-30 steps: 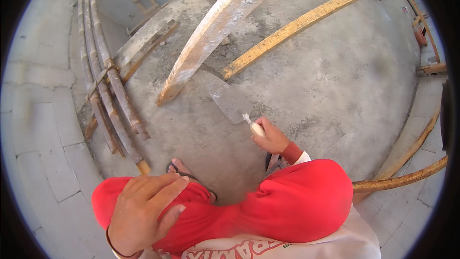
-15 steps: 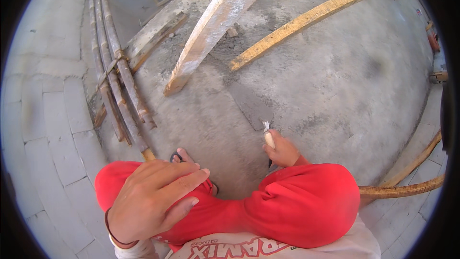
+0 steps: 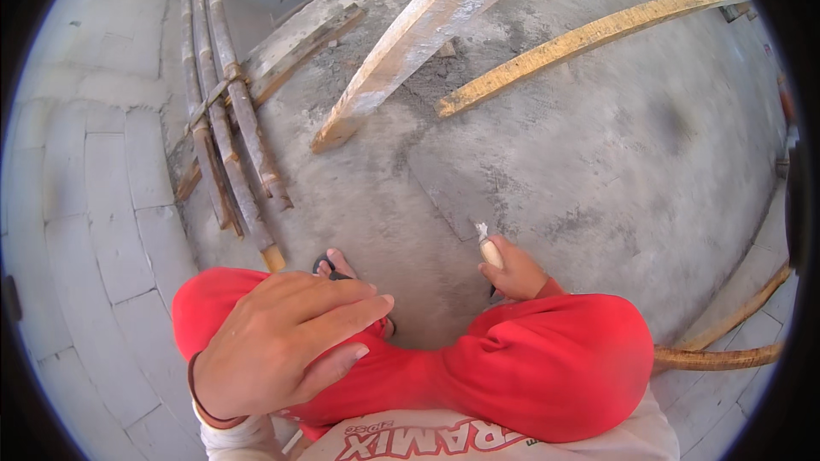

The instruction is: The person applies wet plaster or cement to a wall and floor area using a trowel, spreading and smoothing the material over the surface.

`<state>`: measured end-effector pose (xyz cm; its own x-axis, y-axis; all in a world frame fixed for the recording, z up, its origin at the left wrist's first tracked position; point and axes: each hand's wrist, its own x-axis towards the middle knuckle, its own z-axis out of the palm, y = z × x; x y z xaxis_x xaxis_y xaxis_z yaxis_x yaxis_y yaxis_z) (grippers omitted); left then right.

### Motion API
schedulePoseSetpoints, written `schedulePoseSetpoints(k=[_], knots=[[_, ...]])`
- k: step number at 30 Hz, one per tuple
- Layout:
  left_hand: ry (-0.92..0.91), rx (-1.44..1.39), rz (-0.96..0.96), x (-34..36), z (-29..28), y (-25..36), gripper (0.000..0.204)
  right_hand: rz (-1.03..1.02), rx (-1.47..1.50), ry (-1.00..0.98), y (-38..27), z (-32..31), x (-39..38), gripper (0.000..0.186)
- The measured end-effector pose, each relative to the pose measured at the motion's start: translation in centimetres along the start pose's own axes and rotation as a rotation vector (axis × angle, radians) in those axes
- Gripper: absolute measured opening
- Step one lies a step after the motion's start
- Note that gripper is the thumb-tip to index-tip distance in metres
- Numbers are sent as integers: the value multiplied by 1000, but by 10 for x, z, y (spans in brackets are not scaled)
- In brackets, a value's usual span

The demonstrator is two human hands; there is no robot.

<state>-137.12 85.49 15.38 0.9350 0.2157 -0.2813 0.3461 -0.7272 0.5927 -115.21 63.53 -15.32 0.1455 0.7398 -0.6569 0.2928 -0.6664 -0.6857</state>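
My right hand [image 3: 521, 270] is closed around the pale handle [image 3: 491, 253] of a trowel, just beyond my right knee. Its flat grey blade [image 3: 448, 192] lies against the concrete and nearly blends with it. A whitish metal neck [image 3: 482, 230] joins blade and handle. Over my left thigh, my left hand [image 3: 286, 337] hovers or rests, palm down with its fingers stretched out, holding nothing. I cannot tell whether it touches the red trousers [image 3: 547, 358]. Around the blade spreads a grey cement floor [image 3: 581, 171], darker and rougher in patches.
A wide plank [image 3: 401, 55] and a narrower yellowish one [image 3: 589, 38] slant in from ahead. Tied bamboo poles [image 3: 231, 111] stand at left, beside a pale block wall [image 3: 111, 196]. A sandalled foot [image 3: 340, 263] is near my left knee. Curved timber [image 3: 717, 358] lies right.
The view has shifted, so planks and poles appear farther right and higher. Against the floor, the trowel and my right hand have come slightly toward me. My left hand stays outstretched.
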Motion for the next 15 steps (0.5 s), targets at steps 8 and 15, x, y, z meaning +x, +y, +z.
schedulePoseSetpoints(k=[8, 15], knots=[[39, -40, -4, -21, 1, -11, 42, 91, 242, -327, -1, -72, 27, 29], [88, -52, 12, -23, 5, -12, 39, 46, 482, -188, -62, -99, 121, 19]])
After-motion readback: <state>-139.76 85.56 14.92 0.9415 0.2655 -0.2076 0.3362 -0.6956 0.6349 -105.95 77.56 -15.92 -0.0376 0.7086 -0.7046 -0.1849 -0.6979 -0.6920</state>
